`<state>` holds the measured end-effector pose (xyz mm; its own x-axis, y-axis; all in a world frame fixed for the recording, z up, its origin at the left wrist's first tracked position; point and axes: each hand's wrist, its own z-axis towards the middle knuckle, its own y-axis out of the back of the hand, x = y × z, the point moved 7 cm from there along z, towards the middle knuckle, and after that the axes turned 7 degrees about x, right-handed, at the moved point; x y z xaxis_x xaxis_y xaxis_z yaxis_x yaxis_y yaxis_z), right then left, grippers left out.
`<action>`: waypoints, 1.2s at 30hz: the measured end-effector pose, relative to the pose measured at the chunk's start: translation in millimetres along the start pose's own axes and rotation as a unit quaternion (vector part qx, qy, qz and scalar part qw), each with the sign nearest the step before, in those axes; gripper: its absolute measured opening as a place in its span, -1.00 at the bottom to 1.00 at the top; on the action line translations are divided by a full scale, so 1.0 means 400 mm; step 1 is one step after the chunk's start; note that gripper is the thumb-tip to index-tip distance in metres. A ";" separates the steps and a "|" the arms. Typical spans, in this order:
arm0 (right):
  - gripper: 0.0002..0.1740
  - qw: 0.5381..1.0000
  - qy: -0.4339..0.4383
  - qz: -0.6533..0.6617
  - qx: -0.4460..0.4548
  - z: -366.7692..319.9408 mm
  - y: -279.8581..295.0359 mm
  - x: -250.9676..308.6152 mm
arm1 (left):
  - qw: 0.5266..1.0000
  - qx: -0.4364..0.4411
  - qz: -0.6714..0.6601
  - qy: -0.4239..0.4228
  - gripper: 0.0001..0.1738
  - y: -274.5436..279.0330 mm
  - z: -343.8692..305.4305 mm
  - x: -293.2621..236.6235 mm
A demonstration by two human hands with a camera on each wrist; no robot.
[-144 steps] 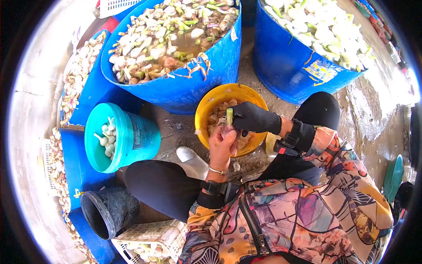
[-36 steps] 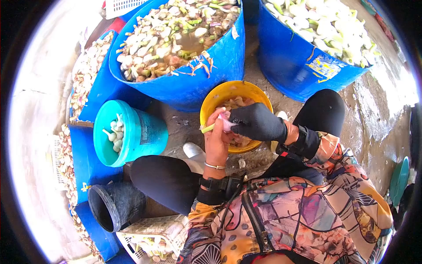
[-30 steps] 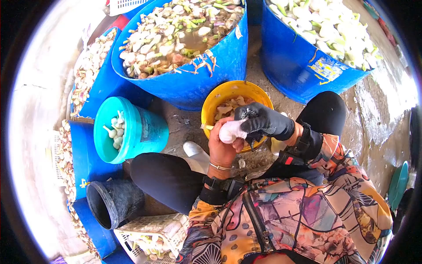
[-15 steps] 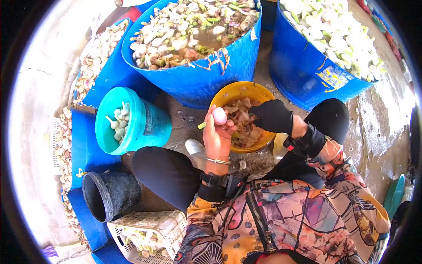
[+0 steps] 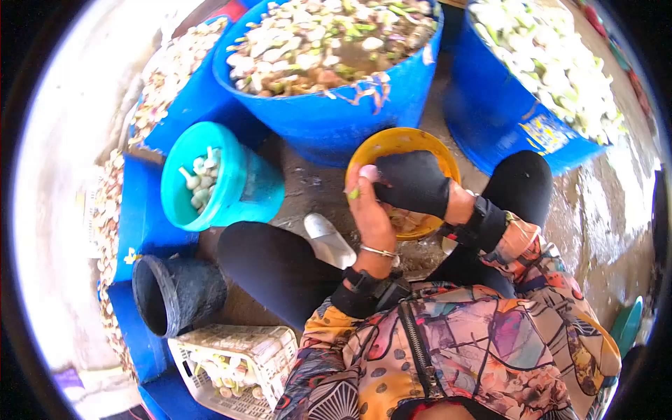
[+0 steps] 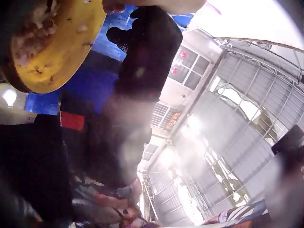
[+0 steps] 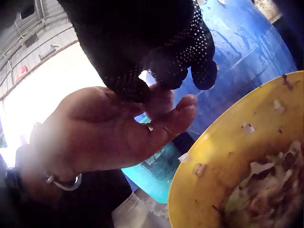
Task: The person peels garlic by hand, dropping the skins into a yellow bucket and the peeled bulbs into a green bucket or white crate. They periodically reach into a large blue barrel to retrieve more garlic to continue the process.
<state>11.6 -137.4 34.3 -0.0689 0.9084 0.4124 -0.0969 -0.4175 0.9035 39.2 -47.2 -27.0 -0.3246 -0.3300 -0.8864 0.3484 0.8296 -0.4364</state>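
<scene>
My bare left hand [image 5: 371, 217] holds a pinkish-white garlic bulb [image 5: 369, 171] by its short green stem, at the near left of the yellow bucket [image 5: 448, 155]. The black-gloved right hand [image 5: 414, 182] meets the bulb from the right, over that bucket. Seen from the right wrist, the gloved thumb and fingers pinch the upper side of the garlic bulb [image 7: 160, 102], while the left fingers [image 7: 178, 116] support it from below. The bulb is partly hidden by both hands. Loose papery peel [image 7: 270, 190] lies inside the bucket.
Left of the hands stands a turquoise bucket [image 5: 262, 185] of peeled bulbs. Big blue tubs of garlic, one [image 5: 336, 133] behind the yellow bucket and another [image 5: 490, 129] farther right, stand close. A black bucket [image 5: 199, 294] and white crate [image 5: 280, 350] sit by the left knee.
The right hand pulled away from the bulb toward the peel in the bucket, then came back to the bulb. The left hand kept the bulb throughout. The head view has shifted slightly.
</scene>
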 end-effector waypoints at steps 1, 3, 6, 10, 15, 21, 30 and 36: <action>-0.76 1.000 0.006 0.006 -0.002 0.009 -0.012 -0.003 | 0.998 -0.011 0.048 -0.026 -0.48 0.021 0.010 0.004; -0.78 0.998 -0.010 -0.053 0.026 0.022 -0.038 0.006 | 0.988 -0.024 0.127 -0.084 -0.48 0.050 0.020 0.017; -0.81 0.998 -0.020 -0.059 0.020 0.022 -0.039 0.032 | 0.997 -0.039 0.027 -0.062 -0.46 0.059 0.026 0.033; -0.83 0.996 0.023 -0.077 -0.026 0.024 -0.050 0.047 | 0.993 -0.020 0.006 -0.114 -0.52 0.070 0.045 0.062; -0.80 0.987 0.018 -0.162 -0.014 0.035 -0.022 0.040 | 0.987 0.005 0.080 -0.139 -0.58 0.080 0.023 0.009; -0.71 0.997 -0.019 0.047 -0.060 0.028 -0.026 -0.096 | 0.990 0.097 0.016 -0.099 -0.61 0.056 -0.005 -0.048; -0.64 0.989 0.023 0.140 -0.043 -0.044 -0.054 -0.150 | 0.956 0.161 -0.240 -0.045 -0.58 0.014 0.022 -0.165; -0.68 0.972 -0.029 0.228 -0.047 -0.031 0.043 -0.021 | 0.948 0.207 -0.240 -0.012 -0.58 0.002 0.032 -0.075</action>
<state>-1.9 -152.6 45.0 -0.0697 0.6272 0.7757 -0.1595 -0.7746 0.6120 60.5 -42.4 -2.7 -0.5153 -0.6395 -0.5706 0.4818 0.3345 -0.8099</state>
